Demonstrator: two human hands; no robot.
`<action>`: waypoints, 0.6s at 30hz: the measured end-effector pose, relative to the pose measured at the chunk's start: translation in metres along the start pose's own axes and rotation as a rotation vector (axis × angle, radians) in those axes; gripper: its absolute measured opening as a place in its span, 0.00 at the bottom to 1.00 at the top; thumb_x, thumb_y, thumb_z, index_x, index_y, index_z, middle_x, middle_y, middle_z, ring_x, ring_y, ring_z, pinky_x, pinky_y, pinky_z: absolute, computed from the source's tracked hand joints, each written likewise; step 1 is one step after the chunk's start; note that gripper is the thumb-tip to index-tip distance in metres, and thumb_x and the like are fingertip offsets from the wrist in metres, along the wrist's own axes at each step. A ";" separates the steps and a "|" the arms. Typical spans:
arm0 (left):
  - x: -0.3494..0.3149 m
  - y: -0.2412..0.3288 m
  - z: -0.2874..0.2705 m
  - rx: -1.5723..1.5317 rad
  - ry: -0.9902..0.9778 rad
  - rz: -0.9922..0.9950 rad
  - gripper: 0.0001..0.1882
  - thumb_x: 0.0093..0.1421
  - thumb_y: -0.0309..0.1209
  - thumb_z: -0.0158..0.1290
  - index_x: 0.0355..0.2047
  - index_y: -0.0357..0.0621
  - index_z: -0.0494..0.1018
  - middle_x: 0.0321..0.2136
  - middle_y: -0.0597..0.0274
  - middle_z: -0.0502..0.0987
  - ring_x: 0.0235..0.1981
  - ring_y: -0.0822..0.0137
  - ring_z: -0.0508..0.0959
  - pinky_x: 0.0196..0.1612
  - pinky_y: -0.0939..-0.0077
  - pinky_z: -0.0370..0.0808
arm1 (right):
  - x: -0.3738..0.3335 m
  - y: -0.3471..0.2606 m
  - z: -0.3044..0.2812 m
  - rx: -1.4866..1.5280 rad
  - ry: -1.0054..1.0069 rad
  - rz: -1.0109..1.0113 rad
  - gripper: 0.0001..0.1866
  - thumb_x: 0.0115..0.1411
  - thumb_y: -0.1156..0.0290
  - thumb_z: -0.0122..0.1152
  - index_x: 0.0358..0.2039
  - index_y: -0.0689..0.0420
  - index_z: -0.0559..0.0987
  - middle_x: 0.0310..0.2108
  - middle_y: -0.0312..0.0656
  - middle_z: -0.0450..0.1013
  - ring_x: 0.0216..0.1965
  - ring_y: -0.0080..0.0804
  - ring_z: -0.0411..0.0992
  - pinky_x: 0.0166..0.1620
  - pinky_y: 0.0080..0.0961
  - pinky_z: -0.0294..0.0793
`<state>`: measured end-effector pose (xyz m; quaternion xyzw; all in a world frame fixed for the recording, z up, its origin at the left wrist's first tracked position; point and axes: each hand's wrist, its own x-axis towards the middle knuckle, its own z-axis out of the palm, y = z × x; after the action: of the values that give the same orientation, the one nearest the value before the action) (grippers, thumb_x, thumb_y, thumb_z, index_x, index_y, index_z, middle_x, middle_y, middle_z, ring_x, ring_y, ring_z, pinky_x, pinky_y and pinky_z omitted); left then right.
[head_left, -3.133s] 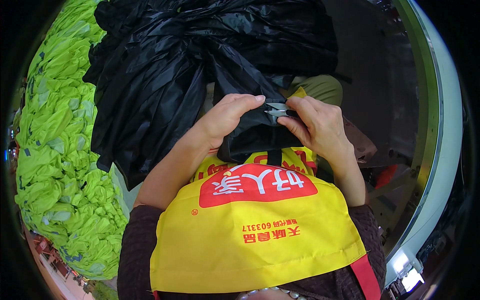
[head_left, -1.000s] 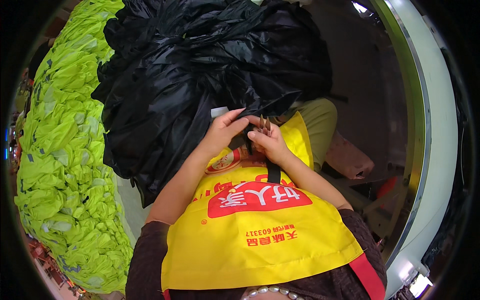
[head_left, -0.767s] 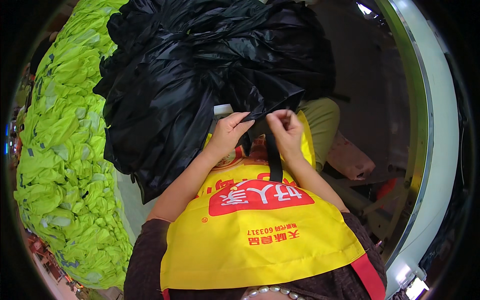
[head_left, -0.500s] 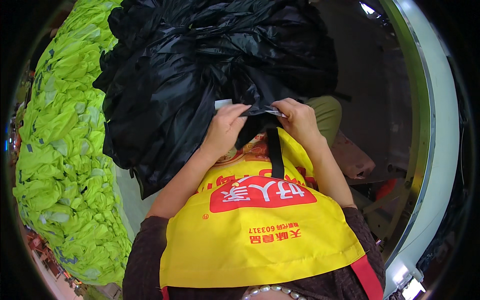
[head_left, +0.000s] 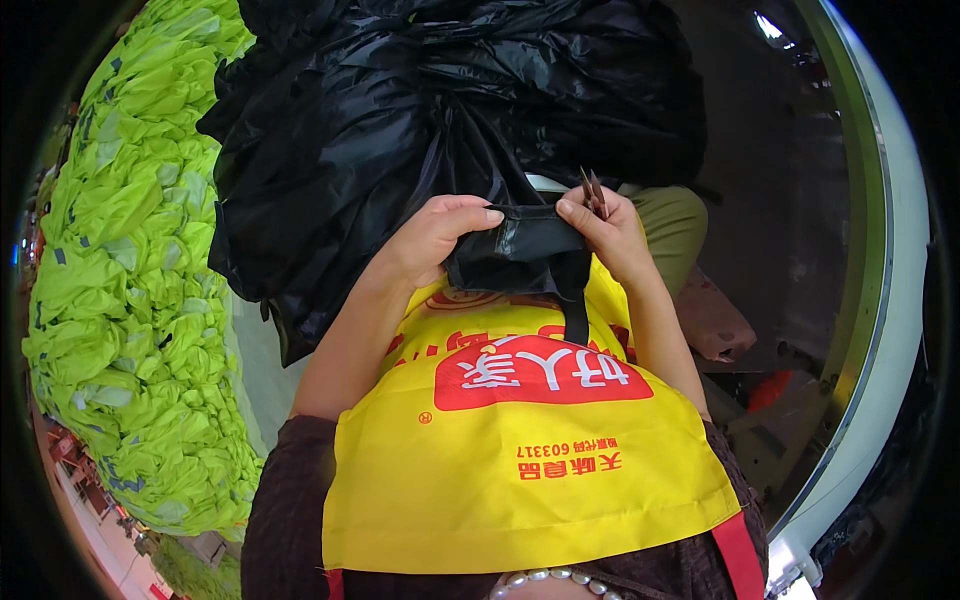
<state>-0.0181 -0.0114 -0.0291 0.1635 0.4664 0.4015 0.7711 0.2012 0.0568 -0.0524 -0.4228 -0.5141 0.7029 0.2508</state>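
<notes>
A stitched edge of thin black fabric (head_left: 525,262) is stretched between my two hands, over my lap. My left hand (head_left: 432,236) pinches one end of it, thumb on top. At the other end my right hand (head_left: 618,238) grips the edge between thumb and fingers. Small metal thread snips (head_left: 592,192) also sit in that right hand, their points sticking up past the fingers. Beyond both hands the held edge runs into a big gathered heap of shiny black fabric (head_left: 320,170).
At left lies a long pile of lime-green fabric pieces (head_left: 150,260). My yellow apron (head_left: 480,500) covers my lap, and an olive-trousered knee (head_left: 672,235) shows beside my right hand. A pale curved table edge (head_left: 905,260) runs along the right.
The black edge has been turned and spread, showing a wider panel with a seam. My hands have moved farther apart, and the snips now point up instead of lying across the fabric.
</notes>
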 end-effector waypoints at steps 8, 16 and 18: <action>0.006 -0.007 0.006 -0.010 -0.015 0.097 0.08 0.54 0.30 0.52 0.29 0.39 0.77 0.28 0.61 0.79 0.30 0.71 0.78 0.38 0.81 0.74 | -0.024 -0.033 0.023 -0.661 0.180 -0.661 0.13 0.45 0.76 0.66 0.35 0.58 0.77 0.27 0.43 0.72 0.27 0.33 0.71 0.28 0.23 0.69; -0.005 -0.002 0.019 0.505 0.135 0.207 0.14 0.59 0.35 0.47 0.29 0.37 0.77 0.26 0.65 0.77 0.29 0.77 0.75 0.37 0.85 0.69 | -0.011 -0.011 0.036 -0.632 0.194 -0.727 0.12 0.41 0.80 0.64 0.30 0.59 0.78 0.26 0.42 0.72 0.23 0.34 0.71 0.25 0.23 0.70; -0.011 0.010 0.030 0.679 0.148 0.151 0.15 0.60 0.35 0.46 0.29 0.37 0.77 0.26 0.65 0.77 0.29 0.78 0.73 0.37 0.84 0.68 | -0.017 -0.017 0.037 -0.788 0.211 -0.774 0.11 0.41 0.80 0.62 0.29 0.58 0.77 0.25 0.42 0.71 0.23 0.35 0.72 0.25 0.24 0.70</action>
<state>0.0006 -0.0098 -0.0014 0.4150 0.6145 0.2902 0.6049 0.1772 0.0307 -0.0263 -0.3332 -0.8275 0.2682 0.3637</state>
